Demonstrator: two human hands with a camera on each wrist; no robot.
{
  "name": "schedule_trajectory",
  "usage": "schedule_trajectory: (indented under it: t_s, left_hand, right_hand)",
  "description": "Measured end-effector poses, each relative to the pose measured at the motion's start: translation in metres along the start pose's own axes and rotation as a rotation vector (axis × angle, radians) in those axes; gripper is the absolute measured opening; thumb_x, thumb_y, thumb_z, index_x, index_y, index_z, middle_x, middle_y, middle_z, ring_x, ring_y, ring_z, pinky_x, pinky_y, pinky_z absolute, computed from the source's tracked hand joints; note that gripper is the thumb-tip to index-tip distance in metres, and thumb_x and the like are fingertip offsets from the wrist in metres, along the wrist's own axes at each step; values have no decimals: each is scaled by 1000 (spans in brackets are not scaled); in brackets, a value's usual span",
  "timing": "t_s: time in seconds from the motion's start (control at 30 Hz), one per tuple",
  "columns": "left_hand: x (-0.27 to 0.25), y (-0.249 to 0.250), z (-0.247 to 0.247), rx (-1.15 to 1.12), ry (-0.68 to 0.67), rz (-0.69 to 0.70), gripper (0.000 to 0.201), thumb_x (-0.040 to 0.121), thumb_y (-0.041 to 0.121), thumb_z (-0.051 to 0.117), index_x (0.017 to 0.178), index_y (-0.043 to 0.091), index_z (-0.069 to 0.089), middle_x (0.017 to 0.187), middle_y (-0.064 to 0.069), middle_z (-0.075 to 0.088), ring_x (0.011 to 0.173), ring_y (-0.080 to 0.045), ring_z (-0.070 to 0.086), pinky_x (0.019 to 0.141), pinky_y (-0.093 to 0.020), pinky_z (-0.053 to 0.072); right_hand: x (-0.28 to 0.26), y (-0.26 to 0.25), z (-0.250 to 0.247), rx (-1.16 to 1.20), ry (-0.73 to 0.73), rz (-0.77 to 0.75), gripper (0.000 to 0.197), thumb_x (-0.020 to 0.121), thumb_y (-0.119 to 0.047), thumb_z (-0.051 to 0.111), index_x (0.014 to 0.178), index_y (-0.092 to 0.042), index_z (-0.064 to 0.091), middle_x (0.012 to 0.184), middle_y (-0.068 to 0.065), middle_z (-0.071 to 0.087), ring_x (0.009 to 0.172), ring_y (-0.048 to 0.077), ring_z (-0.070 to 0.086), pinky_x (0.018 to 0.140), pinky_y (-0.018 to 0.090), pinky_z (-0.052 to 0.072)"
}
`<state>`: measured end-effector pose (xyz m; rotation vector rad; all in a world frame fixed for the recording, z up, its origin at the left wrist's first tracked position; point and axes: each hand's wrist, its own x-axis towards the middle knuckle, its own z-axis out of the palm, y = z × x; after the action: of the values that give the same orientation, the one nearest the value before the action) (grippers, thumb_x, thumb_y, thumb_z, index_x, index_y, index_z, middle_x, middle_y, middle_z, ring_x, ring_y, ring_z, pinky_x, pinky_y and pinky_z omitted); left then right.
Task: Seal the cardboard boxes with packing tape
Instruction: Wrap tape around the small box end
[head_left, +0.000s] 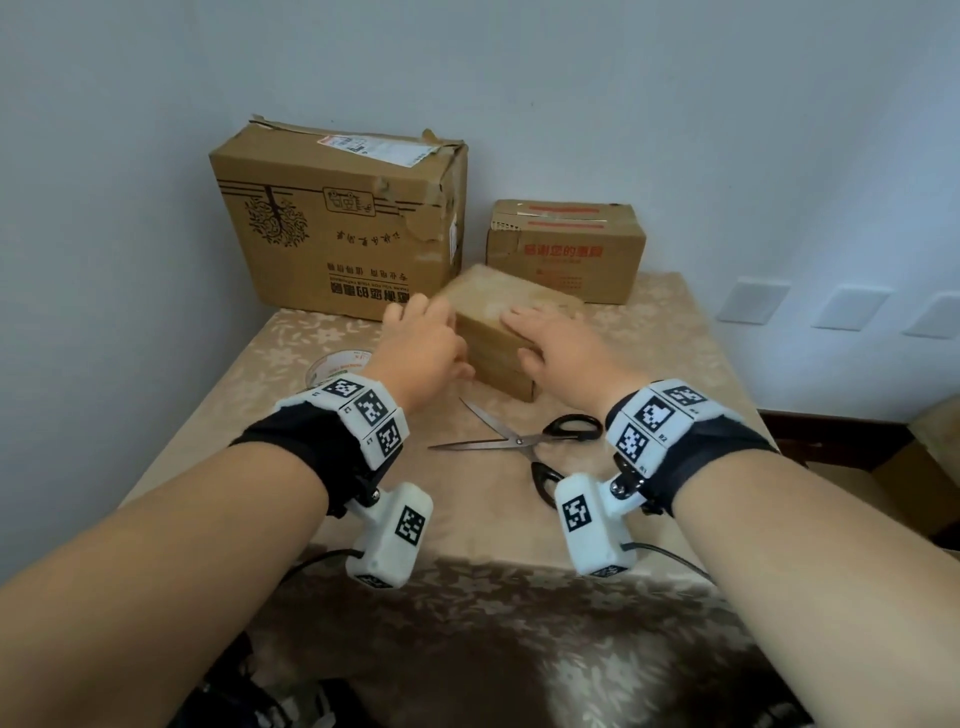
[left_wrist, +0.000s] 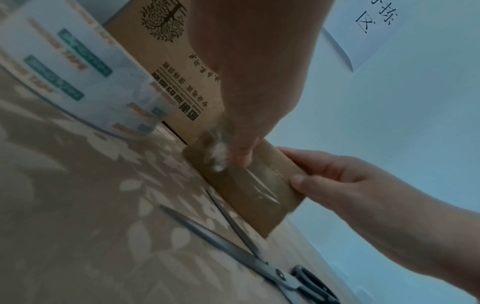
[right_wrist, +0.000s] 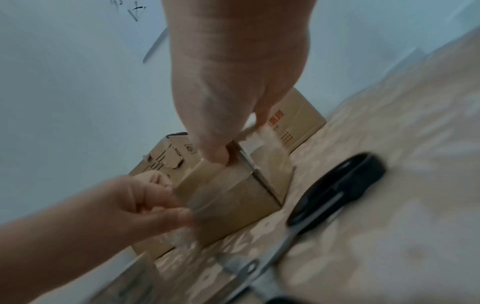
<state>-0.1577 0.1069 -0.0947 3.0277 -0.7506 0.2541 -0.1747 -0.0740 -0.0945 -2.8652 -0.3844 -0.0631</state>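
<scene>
A small brown cardboard box (head_left: 498, 301) lies mid-table with clear tape over it. My right hand (head_left: 524, 338) holds it, fingers across the top and thumb on the near side face (left_wrist: 298, 181). My left hand (head_left: 447, 332) is at the box's left end. There it pinches the loose, crinkled end of the clear tape strip (right_wrist: 207, 197) against the side of the box (right_wrist: 233, 195). The tape roll (head_left: 337, 369) lies flat on the table, left of my left wrist. The head view is blurred around both hands.
Open scissors (head_left: 524, 441) lie just in front of the small box, black handles to the right. A large printed carton (head_left: 337, 223) and a medium carton (head_left: 566, 249) stand against the back wall. The table (head_left: 675, 364) has a beige patterned cloth.
</scene>
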Motion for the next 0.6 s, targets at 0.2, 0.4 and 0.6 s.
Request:
schedule_trajectory:
  t_s: [0.2, 0.4, 0.6]
  left_hand:
    - [2, 2, -11, -195, -61, -85, 10, 88, 4, 52, 92, 13, 51, 91, -7, 61, 85, -28, 57, 68, -34, 43]
    - [14, 21, -21, -34, 153, 102, 30, 96, 11, 46, 121, 20, 58, 115, -2, 55, 110, -24, 49, 94, -36, 33]
    - [23, 37, 5, -117, -110, 152, 59, 102, 36, 32, 153, 14, 10, 160, -2, 14, 146, -14, 13, 119, -34, 6]
  right_hand:
    - [-2, 14, 0, -71, 3, -62, 71, 93, 10, 40, 152, -26, 23, 161, 0, 13, 149, 19, 5, 120, 39, 1]
    - [1, 13, 9, -21, -27, -17, 64, 99, 2, 34, 154, -11, 4, 162, 4, -3, 149, 16, -5, 121, 35, 6]
    - [2, 16, 8, -25, -71, 70, 62, 101, -4, 36, 153, -7, 2, 162, 6, -5, 149, 18, -6, 121, 31, 2]
